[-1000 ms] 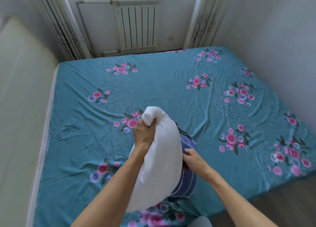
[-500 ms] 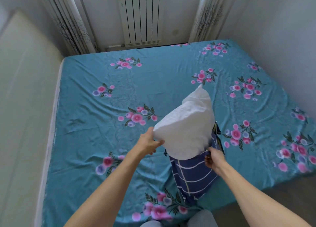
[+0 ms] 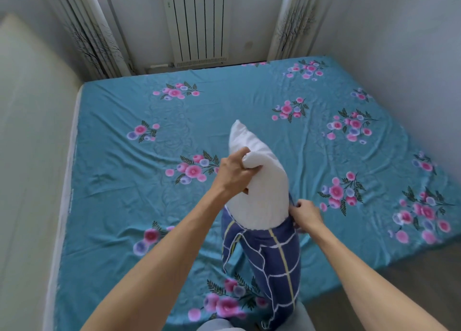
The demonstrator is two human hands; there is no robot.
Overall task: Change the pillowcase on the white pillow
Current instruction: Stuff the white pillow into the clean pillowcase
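We see a large bed covered by a teal fabric sheet [image 3: 119,181] printed with pink and lilac flower clusters; it fills most of the view, and its surface is lightly creased. Along its left edge stands a tall cream padded panel [image 3: 32,156]. At the far wall a white ribbed metal radiator [image 3: 199,24] hangs between two pale curtains [image 3: 92,31] printed with bare dark branches. A strip of grey-brown floor [image 3: 411,268] shows at the lower right.

Above the near part of the bed we locate the soft white pillow [image 3: 262,193], held upright with its pointed upper corner tilted away from us. Its upper portion is bare. Its lower portion sits inside the navy blue pillowcase with white and yellow grid lines [image 3: 274,261], whose open rim wraps the pillow just below its middle. The rest of the pillowcase hangs down towards the near bed edge.

The left hand [image 3: 234,173] is clenched on the left side of the pillow, with a bunched fold of white fabric gathered in its fist. The right hand [image 3: 305,213] pinches the rim of the pillowcase at the pillow's right side, fingers curled around the blue cloth. Both forearms are bare and extend from the bottom of the view.
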